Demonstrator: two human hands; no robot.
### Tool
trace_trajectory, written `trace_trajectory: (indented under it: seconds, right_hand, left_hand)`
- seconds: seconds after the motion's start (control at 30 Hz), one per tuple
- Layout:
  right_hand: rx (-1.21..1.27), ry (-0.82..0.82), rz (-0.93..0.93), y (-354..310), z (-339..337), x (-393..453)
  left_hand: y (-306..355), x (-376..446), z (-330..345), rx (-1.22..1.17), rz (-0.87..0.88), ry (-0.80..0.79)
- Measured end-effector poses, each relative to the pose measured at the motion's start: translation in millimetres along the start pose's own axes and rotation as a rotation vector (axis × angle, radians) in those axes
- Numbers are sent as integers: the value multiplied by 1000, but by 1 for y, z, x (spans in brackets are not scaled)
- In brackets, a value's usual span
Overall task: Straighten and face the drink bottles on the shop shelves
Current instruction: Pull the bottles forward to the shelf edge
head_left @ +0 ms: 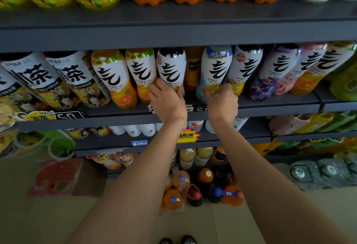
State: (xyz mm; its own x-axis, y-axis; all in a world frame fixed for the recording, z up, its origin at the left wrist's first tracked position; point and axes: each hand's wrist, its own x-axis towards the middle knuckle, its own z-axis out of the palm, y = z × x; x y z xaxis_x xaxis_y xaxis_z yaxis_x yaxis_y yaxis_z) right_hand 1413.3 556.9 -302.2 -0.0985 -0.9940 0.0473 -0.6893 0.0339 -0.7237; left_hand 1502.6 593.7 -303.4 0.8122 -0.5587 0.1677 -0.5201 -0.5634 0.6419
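A row of white-labelled drink bottles with a big black character stands on the middle shelf [270, 106]. My left hand [167, 99] grips the lower part of a black-topped bottle [171, 66] at the row's centre. My right hand [222, 98] grips the base of the blue-topped bottle [216, 66] beside it. Between the two bottles is a gap showing an orange bottle [192, 69] set further back. Both gripped bottles show their labels to the front. Their bases are hidden by my fingers.
Left of my hands stand two orange-labelled bottles [116, 77] and large tea bottles [73, 77]. To the right are purple, pink and orange bottles [278, 69]. The shelf above [173, 35] carries orange soda. Lower shelves and large bottles on the floor [202, 187] lie below.
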Motion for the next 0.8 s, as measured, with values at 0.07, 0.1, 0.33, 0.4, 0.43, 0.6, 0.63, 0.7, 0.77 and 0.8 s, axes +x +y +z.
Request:
trace_trajectory:
  seconds: [0.07,0.1,0.33,0.4,0.43,0.6,0.63,0.7,0.77,0.8]
  right_hand:
    - [20,-27,-190,-6,0,-12]
    - [23,-52,-283,-13,0,-15]
    - [-13,-83,-372,-71,4,7]
    - [22,-93,-275,-82,3,13]
    - [40,-91,-227,-88,3,16]
    - [2,-71,-121,-103,5,19]
    - [-38,-66,-135,-103,4,18]
    - [-108,-55,-180,-102,3,18]
    - [-121,-47,-210,-102,0,18]
    - [-120,-47,-214,-102,-1,18]
  left_hand:
    - [1,-2,2,34,-10,20]
    - [1,-3,2,43,-23,25]
    - [-9,3,-6,23,-18,17]
    - [-12,9,-11,8,57,-14]
    - [-13,11,-13,-4,82,-27]
    - [-20,10,-17,-105,102,-65]
    - [-22,8,-18,-107,116,-71]
    - [-26,8,-19,-99,141,-81]
    - [-27,8,-20,-105,143,-85]
    - [-26,8,-21,-107,141,-87]
